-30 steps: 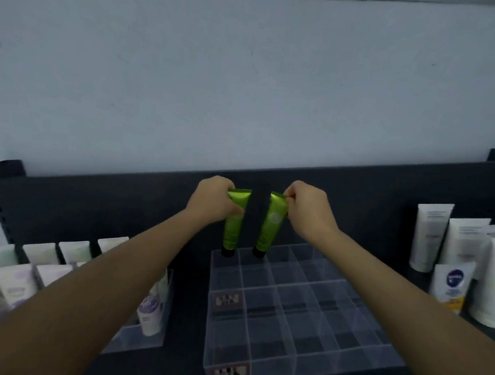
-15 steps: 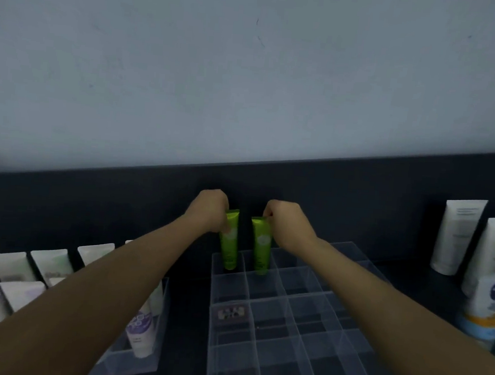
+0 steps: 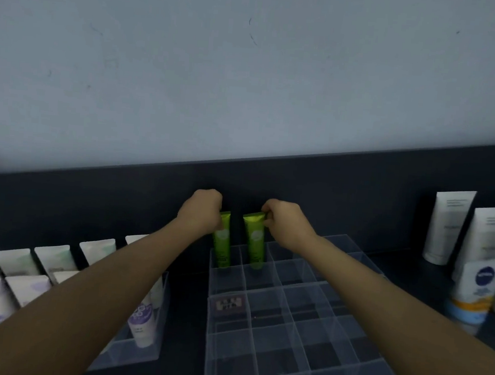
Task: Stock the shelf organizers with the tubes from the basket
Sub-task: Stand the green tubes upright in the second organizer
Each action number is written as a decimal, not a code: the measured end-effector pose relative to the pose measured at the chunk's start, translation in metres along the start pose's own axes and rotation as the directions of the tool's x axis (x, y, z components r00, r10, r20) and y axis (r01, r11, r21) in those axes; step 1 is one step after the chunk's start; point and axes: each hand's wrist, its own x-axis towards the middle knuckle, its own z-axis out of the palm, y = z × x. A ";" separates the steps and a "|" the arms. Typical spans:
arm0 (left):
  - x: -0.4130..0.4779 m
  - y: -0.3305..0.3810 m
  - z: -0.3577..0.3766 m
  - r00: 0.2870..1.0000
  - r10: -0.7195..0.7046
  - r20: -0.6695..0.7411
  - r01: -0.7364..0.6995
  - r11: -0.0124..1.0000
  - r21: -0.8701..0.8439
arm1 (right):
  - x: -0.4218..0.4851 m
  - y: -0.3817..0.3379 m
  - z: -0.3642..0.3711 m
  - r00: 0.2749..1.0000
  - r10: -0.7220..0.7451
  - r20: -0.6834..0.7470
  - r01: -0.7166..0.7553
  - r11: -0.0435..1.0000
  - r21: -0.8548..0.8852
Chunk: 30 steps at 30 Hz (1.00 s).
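Two green tubes stand cap-down in the back row of a clear gridded organizer (image 3: pixel 309 366) on the dark shelf. The left green tube (image 3: pixel 222 246) sits in the far-left back cell, and my left hand (image 3: pixel 201 214) grips its top end. In the cell beside it stands the right green tube (image 3: pixel 254 244), whose crimped top my right hand (image 3: pixel 285 224) pinches. The other cells that I can see hold no tubes. The basket is out of view.
At the left, a second clear organizer (image 3: pixel 138 353) holds several white and purple tubes (image 3: pixel 141 321). Tall white tubes (image 3: pixel 447 229) and a blue-labelled tube (image 3: pixel 476 289) stand at the right. A dark back panel (image 3: pixel 358 190) runs along the shelf below the pale wall.
Both hands have lowered the green tubes from above the organizer into its back-row cells. The view has shifted closer and to the left.
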 end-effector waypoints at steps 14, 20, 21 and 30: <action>-0.033 -0.006 -0.005 0.982 0.012 -0.190 -0.011 1.000 0.007 | 0.012 -0.018 0.003 0.990 0.062 -0.128 -0.050 0.995 0.092; -0.036 -0.005 -0.007 0.976 0.061 -0.207 -0.075 0.995 -0.062 | 0.010 -0.013 0.003 0.989 0.089 -0.120 -0.073 0.989 0.130; -0.038 -0.003 -0.008 0.976 0.064 -0.209 -0.081 0.994 -0.078 | 0.006 -0.013 0.000 0.988 0.098 -0.122 -0.079 0.985 0.152; -0.109 0.072 0.011 0.946 0.248 -0.209 -0.309 0.886 -0.346 | -0.121 0.014 -0.068 0.953 0.212 -0.216 -0.150 0.951 0.271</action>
